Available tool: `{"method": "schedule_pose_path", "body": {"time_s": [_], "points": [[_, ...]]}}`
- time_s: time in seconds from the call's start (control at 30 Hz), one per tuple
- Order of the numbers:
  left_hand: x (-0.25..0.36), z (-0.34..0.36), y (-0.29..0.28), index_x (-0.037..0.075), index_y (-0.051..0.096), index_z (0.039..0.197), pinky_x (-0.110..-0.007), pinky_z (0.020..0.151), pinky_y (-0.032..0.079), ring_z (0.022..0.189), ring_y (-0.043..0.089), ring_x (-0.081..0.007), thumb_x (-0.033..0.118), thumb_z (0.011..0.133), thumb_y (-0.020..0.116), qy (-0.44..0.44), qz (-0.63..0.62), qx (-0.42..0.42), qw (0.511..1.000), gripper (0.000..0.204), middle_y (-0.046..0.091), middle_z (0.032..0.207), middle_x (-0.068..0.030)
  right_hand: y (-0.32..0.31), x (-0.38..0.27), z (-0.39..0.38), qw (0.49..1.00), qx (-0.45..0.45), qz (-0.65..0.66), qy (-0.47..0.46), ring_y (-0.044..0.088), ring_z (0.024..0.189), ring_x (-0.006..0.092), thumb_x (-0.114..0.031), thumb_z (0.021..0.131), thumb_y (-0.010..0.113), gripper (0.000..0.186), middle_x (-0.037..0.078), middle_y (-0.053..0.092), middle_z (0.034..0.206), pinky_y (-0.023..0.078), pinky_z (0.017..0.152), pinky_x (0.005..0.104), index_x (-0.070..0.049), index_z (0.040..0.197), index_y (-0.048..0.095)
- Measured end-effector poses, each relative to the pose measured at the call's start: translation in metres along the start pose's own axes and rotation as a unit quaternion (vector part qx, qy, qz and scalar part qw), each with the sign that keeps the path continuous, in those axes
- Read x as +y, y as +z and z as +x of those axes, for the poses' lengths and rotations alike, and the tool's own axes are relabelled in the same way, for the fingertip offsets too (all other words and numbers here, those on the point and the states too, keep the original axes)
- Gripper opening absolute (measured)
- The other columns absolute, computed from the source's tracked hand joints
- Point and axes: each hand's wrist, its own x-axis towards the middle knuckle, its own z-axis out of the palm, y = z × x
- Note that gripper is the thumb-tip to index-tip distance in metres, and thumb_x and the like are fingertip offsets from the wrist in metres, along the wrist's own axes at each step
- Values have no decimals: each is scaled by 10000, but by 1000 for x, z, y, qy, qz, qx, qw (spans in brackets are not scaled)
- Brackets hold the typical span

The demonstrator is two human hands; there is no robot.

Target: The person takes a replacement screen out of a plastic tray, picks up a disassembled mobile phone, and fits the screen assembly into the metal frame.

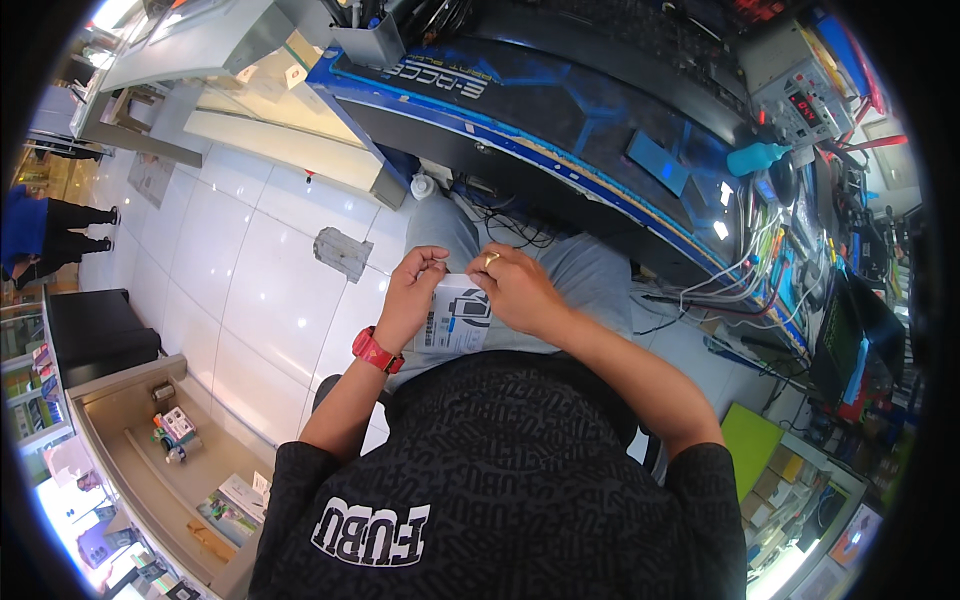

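A white box (455, 325) with a dark printed picture rests upright or slightly tilted above my lap. My left hand (413, 288), with a red watch (375, 350) at the wrist, grips its upper left corner with curled fingers. At the upper right corner, my right hand (512, 288), wearing a gold-coloured ring, has its thumb and fingers pinched on the box. What lies between my fingertips along the top edge is too small to make out.
A blue-edged desk (555, 100) with cables, tools and a power supply (810, 105) runs across the upper right. An open drawer (130, 420) holds small packages at lower left, beside a black cushion (105, 335). A person (30, 235) stands on the tiled floor (250, 280) at far left.
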Motion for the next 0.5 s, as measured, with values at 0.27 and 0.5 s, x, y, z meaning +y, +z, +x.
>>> {"method": "schedule_pose_path", "body": {"time_s": [0.27,0.5], "points": [[-34,8,-6,-13,713,1216,-262,835,494,898,587,-105,88,1060,618,30,17,31,999,208,683,1010,-17,15,23,-20,996,-42,71,19,651,1312,420,-105,1041,658,350,230,697,1395,515,1116,459,16,1368,695],[-7,-14,9,-27,734,1094,-353,817,534,885,675,-207,142,1065,682,166,139,70,974,179,720,970,-118,23,30,-24,995,7,100,7,688,1234,417,-103,1015,716,337,219,720,1305,550,1056,447,25,1326,718]]}}
